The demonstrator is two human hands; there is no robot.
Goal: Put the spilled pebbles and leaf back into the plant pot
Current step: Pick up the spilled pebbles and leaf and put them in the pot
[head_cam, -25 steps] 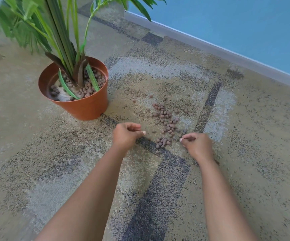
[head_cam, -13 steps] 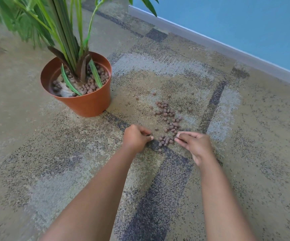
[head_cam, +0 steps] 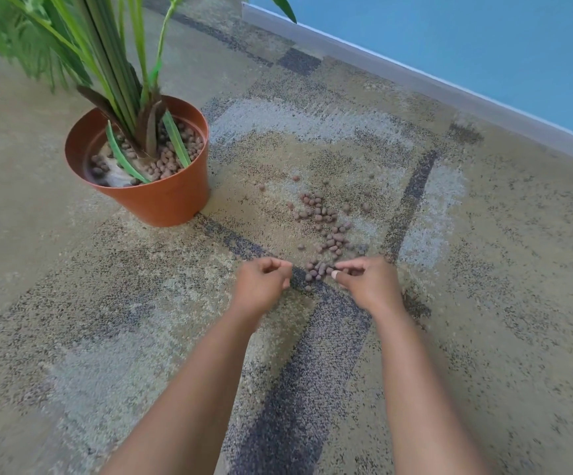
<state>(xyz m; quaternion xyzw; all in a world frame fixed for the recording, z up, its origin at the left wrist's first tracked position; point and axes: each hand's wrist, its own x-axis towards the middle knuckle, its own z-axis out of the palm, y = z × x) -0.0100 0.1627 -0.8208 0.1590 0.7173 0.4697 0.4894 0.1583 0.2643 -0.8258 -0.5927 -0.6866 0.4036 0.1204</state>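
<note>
A terracotta plant pot (head_cam: 161,200) stands on the carpet at the left, holding a green plant (head_cam: 106,63), brown pebbles and two loose green leaf blades (head_cam: 124,161). Spilled pebbles (head_cam: 326,224) trail across the carpet to the right of the pot, ending in a small near cluster (head_cam: 317,270). My left hand (head_cam: 261,284) is curled into a loose fist just left of that cluster; its inside is hidden. My right hand (head_cam: 369,282) is on the cluster's right side, thumb and forefinger pinched together against the pebbles. I see no leaf on the carpet.
The patterned carpet (head_cam: 484,303) stretches all round. A white skirting board (head_cam: 415,77) and a blue wall (head_cam: 484,36) run along the back right. Palm fronds overhang the pot and the upper left.
Both hands have drawn closer to the near cluster. My right hand's fingers, stretched flat half a second ago, are now curled and pinched at the pebbles. The left fist stays closed.
</note>
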